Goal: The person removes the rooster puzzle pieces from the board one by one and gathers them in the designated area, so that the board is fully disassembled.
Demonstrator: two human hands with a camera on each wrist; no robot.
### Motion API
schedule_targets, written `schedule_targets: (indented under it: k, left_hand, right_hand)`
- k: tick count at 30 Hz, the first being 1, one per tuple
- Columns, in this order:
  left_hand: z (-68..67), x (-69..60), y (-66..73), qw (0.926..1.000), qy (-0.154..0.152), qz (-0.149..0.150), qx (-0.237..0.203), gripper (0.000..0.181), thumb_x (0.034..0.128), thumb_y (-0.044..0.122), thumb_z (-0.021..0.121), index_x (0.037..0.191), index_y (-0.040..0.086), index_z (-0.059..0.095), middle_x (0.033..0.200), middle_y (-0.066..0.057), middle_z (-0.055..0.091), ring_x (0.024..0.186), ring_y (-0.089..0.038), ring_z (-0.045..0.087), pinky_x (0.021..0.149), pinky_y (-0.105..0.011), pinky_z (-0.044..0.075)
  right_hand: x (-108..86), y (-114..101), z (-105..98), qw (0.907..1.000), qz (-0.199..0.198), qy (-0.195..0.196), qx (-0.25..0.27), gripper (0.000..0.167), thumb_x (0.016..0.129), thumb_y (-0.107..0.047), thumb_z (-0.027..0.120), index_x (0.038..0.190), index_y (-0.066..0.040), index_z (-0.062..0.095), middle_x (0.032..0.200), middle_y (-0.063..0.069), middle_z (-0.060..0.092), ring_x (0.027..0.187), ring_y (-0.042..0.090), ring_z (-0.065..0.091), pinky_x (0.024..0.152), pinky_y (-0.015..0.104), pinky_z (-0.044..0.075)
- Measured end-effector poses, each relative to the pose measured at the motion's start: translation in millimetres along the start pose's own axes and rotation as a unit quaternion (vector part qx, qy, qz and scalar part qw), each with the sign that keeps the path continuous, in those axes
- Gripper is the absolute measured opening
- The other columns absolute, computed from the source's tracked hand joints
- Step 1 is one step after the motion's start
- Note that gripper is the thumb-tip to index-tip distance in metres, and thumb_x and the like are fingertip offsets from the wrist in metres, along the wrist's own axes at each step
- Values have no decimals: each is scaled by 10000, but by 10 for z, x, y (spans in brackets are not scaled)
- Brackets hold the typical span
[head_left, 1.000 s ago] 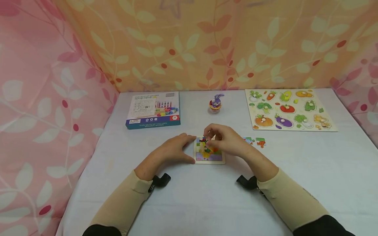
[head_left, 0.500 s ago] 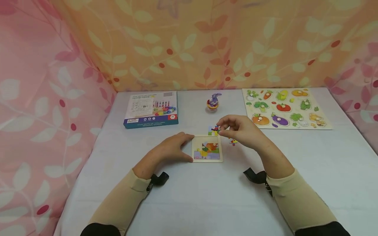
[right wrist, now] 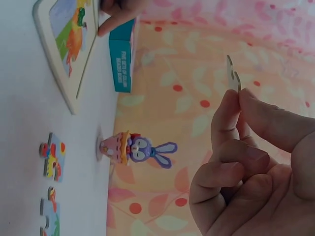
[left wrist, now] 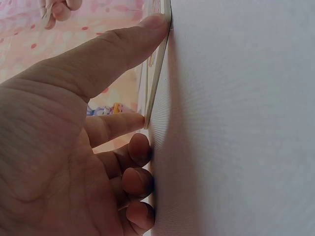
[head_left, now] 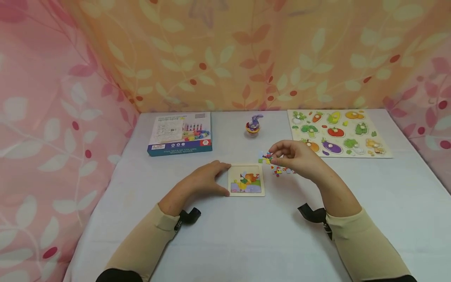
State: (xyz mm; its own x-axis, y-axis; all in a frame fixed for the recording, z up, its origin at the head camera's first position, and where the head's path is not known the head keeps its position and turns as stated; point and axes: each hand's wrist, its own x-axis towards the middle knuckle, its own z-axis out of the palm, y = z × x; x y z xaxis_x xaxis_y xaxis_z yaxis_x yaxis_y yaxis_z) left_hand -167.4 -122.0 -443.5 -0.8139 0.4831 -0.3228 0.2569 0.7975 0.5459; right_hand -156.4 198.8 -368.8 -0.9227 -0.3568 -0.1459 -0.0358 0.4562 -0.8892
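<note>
My left hand [head_left: 202, 180] holds a small square wooden puzzle tray [head_left: 235, 172] at its left side, thumb on the near corner and index finger on the far one. In the left wrist view the other fingers are bent beside the tray. Assembled pieces show a yellow and orange picture along the tray's lower and right parts; its upper left is bare wood. My right hand [head_left: 296, 158] pinches a jigsaw piece [right wrist: 232, 73] between thumb and index finger, raised to the tray's upper right. Loose jigsaw pieces [right wrist: 53, 157] lie on the table below it, partly hidden by the hand in the head view.
A purple rabbit figurine [head_left: 253, 124] in a cup-like base stands behind the tray. At the back left lies a flat box [head_left: 179, 134] of column beads. A vegetable puzzle board [head_left: 340, 133] lies at the back right, its near-left part covered by my right hand. Patterned curtains border the table.
My right hand has lifted the jigsaw piece away from over the tray, up and to the right, uncovering the tray's bare upper left. My left hand stays on the tray.
</note>
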Motion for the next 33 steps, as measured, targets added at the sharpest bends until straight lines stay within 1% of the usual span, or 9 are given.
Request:
schedule_targets:
  k: [3, 8, 12, 14, 19, 22, 26, 28, 33]
  left_hand:
    - [9, -15, -7, 10000, 30, -23, -15, 926, 756, 471, 904, 1550, 277, 468, 1299, 52, 554, 1164, -167, 501, 1082, -459, 414]
    - [20, -28, -15, 10000, 13, -2, -52, 929, 755, 470, 905, 1550, 269, 469, 1257, 54, 558, 1128, -168, 505, 1065, -448, 424]
    - [27, -24, -18, 10000, 7, 9, 10, 931, 758, 483, 899, 1553, 271, 463, 1242, 61, 555, 1111, -164, 506, 1053, -437, 430]
    - [27, -17, -17, 10000, 9, 2, 15, 931, 758, 487, 898, 1554, 278, 461, 1243, 69, 552, 1109, -159, 505, 1051, -431, 431]
    - [29, 6, -21, 10000, 2, 12, -25, 933, 755, 493, 897, 1554, 293, 457, 1255, 78, 549, 1112, -156, 505, 1049, -433, 434]
    - [32, 19, -28, 10000, 16, 26, -11, 936, 753, 496, 897, 1554, 295, 456, 1259, 80, 550, 1116, -153, 504, 1049, -433, 434]
    - [34, 20, -32, 10000, 45, 44, 13, 937, 753, 487, 899, 1555, 291, 457, 1247, 83, 550, 1107, -149, 503, 1039, -419, 435]
    - [30, 13, -30, 10000, 54, 49, 10, 937, 754, 482, 900, 1556, 284, 457, 1240, 85, 549, 1101, -150, 504, 1033, -412, 436]
    - [21, 1, -25, 9999, 70, 84, -4, 936, 756, 470, 902, 1555, 263, 460, 1233, 75, 550, 1091, -160, 504, 1022, -406, 438]
  right_hand:
    - [-32, 46, -11, 9999, -62, -27, -86, 253, 963, -137, 729, 1180, -26, 659, 987, 119, 670, 761, 207, 597, 594, 298, 479]
    - [-92, 118, -37, 9997, -80, -158, -161, 234, 955, -96, 729, 1158, 3, 667, 958, 111, 672, 754, 188, 589, 594, 278, 459]
    - [-126, 190, -44, 9994, 111, -321, -62, 242, 946, -82, 734, 1154, 20, 662, 962, 122, 669, 819, 230, 612, 630, 265, 459]
    - [-149, 239, -45, 9988, 230, -426, -87, 256, 941, -90, 742, 1156, 24, 662, 966, 114, 669, 820, 233, 602, 634, 267, 460]
    - [-191, 385, -56, 9954, 489, -764, -318, 258, 928, -101, 755, 1143, 15, 671, 939, 71, 678, 773, 161, 550, 601, 261, 421]
    - [-183, 462, -59, 9935, 561, -937, -328, 255, 920, -81, 754, 1135, 25, 669, 924, 69, 684, 774, 154, 556, 608, 256, 423]
    - [-148, 567, -54, 9920, 628, -1054, -293, 247, 917, -47, 746, 1128, 51, 661, 922, 73, 681, 822, 165, 590, 687, 253, 482]
    - [-128, 619, -46, 9915, 659, -1073, -321, 241, 920, -42, 742, 1124, 54, 657, 920, 66, 681, 841, 170, 605, 726, 257, 498]
    - [-99, 697, -11, 9908, 689, -1006, -582, 233, 919, -83, 760, 1102, 29, 668, 895, 44, 680, 823, 168, 595, 736, 263, 489]
